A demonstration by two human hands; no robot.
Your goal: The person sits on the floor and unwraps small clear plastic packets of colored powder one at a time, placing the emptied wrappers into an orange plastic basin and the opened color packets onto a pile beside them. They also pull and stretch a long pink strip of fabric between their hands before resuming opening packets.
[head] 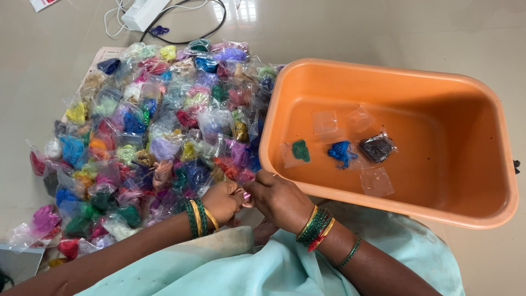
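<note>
Both hands, left and right, pinch a small pink packet in clenched fingers beside the packet pile, seemingly opening it; emptying into the orange tub needs a firmer tear.

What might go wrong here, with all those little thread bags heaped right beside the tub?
The heap of bags lies loose on the floor, so one could slide off unnoticed. Both hands, left and right, pinch one small pink piece that might slip. The empty clear bags in the tub are easy to overlook.
</note>
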